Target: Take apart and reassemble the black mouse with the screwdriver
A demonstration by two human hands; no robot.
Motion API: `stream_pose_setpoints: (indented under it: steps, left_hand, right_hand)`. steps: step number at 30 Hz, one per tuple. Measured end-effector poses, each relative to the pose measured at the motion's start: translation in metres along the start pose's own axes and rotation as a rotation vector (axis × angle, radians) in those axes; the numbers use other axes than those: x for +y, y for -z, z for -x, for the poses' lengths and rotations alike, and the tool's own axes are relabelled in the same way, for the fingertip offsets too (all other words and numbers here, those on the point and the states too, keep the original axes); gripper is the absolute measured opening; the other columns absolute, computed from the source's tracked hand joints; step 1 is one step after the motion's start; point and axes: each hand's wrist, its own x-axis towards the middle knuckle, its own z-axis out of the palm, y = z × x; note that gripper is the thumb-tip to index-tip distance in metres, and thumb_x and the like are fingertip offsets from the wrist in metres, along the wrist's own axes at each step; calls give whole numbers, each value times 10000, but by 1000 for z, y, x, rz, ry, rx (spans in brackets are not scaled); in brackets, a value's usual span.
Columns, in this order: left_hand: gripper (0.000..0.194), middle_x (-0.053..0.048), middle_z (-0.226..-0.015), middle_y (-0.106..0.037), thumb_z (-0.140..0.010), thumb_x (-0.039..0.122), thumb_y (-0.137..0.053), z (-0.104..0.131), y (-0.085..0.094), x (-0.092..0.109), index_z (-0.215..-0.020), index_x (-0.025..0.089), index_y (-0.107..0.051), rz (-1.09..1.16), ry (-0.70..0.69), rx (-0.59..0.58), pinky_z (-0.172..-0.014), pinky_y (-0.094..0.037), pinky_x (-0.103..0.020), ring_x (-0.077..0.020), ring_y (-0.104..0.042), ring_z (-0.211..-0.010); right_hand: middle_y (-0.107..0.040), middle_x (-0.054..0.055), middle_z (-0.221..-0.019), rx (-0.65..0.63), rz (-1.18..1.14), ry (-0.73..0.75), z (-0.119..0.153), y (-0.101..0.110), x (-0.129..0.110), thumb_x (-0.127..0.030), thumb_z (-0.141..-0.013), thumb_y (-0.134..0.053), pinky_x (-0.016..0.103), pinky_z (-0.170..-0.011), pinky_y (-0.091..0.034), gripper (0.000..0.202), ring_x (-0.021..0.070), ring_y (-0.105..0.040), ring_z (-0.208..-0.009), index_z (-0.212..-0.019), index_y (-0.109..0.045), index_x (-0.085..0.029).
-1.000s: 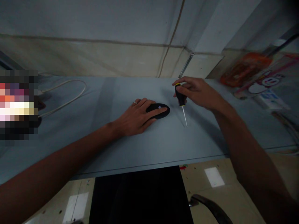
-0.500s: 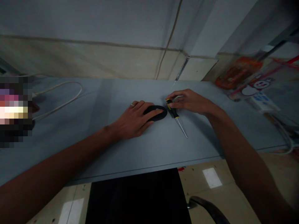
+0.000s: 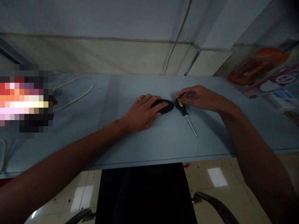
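My left hand (image 3: pixel 143 113), with a ring on one finger, lies over a black oval computer mouse (image 3: pixel 167 106) on the grey-blue tabletop. Its fingers curve round the far side, the thumb is on the near side, and the index finger rests along the top. Just right of the mouse, my right hand (image 3: pixel 198 97) pinches the black-and-yellow handle of a screwdriver (image 3: pixel 181 107). The metal shaft slants down toward the table's front edge, its tip pointing away from the mouse. A thin pale sliver shows between the right fingers; I cannot make out what it is.
A looped white cable (image 3: pixel 90 90) lies at the back left, beside a pixelated patch. Orange packaging (image 3: pixel 259 65) and a blue-and-white packet (image 3: pixel 283 96) sit at the right. A tiled wall (image 3: pixel 105 56) borders the table's back. Below the front edge is a black chair (image 3: pixel 144 193).
The view has swung left, so the table and hands appear farther right. Both hands keep nearly the same hold on the mouse and the screwdriver.
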Motion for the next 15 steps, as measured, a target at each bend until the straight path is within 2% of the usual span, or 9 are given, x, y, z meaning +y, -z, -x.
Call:
stream_pose_setpoints:
  steps: [4, 11, 13, 15]
  left_hand:
    - [452, -140, -1482, -547, -1111, 372, -362, 0, 0, -2, -1526, 225, -463, 22, 0, -12, -1077, -440, -494, -298, -535, -1278]
    - [450, -129, -1497, -549, -1109, 360, -360, -1, 1, -1, -1527, 228, -465, 19, -12, -24, -1068, -427, -491, -304, -511, -1289]
    - [447, -125, -1498, -550, -1107, 355, -368, -1, 1, -1, -1524, 229, -471, 14, -17, -23, -1065, -426, -491, -303, -504, -1281]
    - [443, -115, -1503, -552, -1103, 352, -389, -1, 1, -1, -1521, 237, -480, 4, -15, -17, -1048, -429, -492, -309, -494, -1275]
  right_hand:
    - [-811, 69, -921, -15, -35, -17, 1, 2, -1, -542, -757, -814, 412, -773, -595, 397, 236, -742, -818, -973, -795, -210]
    - [-815, 64, -1012, -43, 55, 9, 2, 9, 5, -462, -831, -744, 438, -844, -582, 327, 260, -739, -902, -1050, -817, -230]
    - [-805, 83, -1076, -28, 124, 55, 3, 6, 2, -445, -862, -701, 463, -885, -582, 338, 274, -741, -943, -1094, -805, -223]
    - [-777, 104, -1187, 61, 196, 165, 5, 0, -6, -427, -882, -676, 476, -936, -573, 350, 286, -729, -1031, -1143, -783, -221]
